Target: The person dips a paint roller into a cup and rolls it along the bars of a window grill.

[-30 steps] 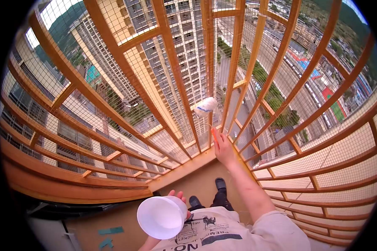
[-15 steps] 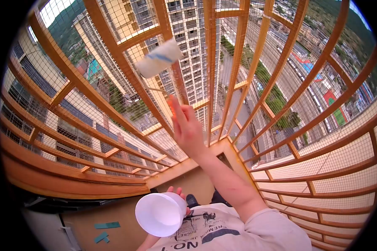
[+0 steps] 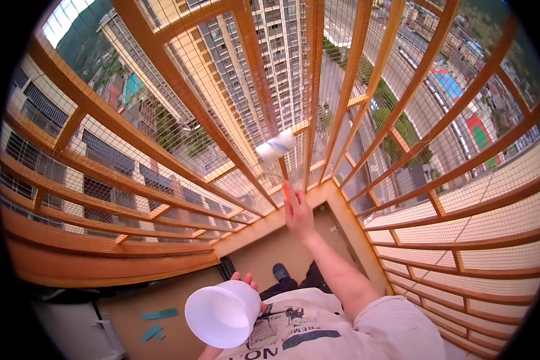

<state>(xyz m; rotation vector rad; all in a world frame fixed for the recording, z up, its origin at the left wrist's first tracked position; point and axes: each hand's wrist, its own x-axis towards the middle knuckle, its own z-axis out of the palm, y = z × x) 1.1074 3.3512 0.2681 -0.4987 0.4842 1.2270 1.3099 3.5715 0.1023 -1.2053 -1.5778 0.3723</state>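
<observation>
My right hand [image 3: 300, 217] is wrapped round the orange handle of a small paint roller [image 3: 275, 146]. Its white sleeve has a blue stripe and lies against or close in front of a brown bar low in the railing; contact cannot be made out. Close to my body, my left hand [image 3: 246, 279] grips a white plastic tub [image 3: 213, 318] from behind and the side. The tub's mouth tilts toward me, and its inside looks white. Whether there is paint in it I cannot tell.
An orange-brown metal cage [image 3: 336, 96] with wire mesh surrounds me on several sides, high above buildings and roads. A pale ledge [image 3: 264, 222] runs along its foot. Teal strips [image 3: 159, 314] lie on the brown floor at the left. A dark shoe [image 3: 279, 272] stands below me.
My right hand and the paint roller have moved down and to the right along the railing. The view has shifted slightly, while the tub stays in my left hand.
</observation>
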